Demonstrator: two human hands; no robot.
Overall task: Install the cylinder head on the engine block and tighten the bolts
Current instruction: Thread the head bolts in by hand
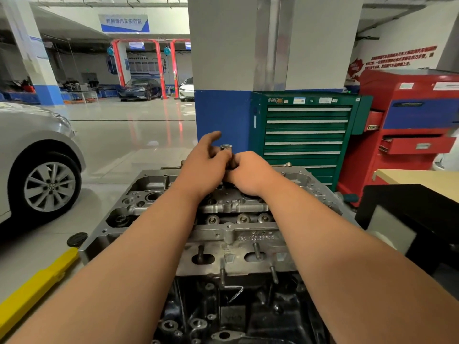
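Task items

1. Engine block (236, 314): dark casting low in the view, right in front of us, carrying the head.
2. Cylinder head (223, 229): pale aluminium, seated flat on the block, so we judge the installing part done. Its near face shows studs and 2 oval ports.
3. Left hand (202, 165): reached across the head to its far side. The grip closes on the tool shaft from the left, with 1 finger lifted clear.
4. Right hand (248, 170): touching the left, its grip curled round the same shaft lower down.
5. Socket tool (226, 148): short steel cylinder standing upright, its open top showing above both hands. Its lower end is hidden, so we cannot tell whether it sits on a bolt.

Step in hand: we judge that we are spinning a head bolt down by hand. The next move calls for keeping the tool vertical and turning until it seats, then moving on to the other bolts.

Edges and room

6. Silver car (32, 155): well apart on the left, with open floor between.
7. Red cabinet (409, 125): on the right, its drawers pulled out.
8. Green cabinet (305, 135): just behind the head's far edge, limiting any long handle swing.
9. Table (422, 178): near the right elbow.
10. Yellow arm (37, 281): low on the floor at the left, a trip edge.
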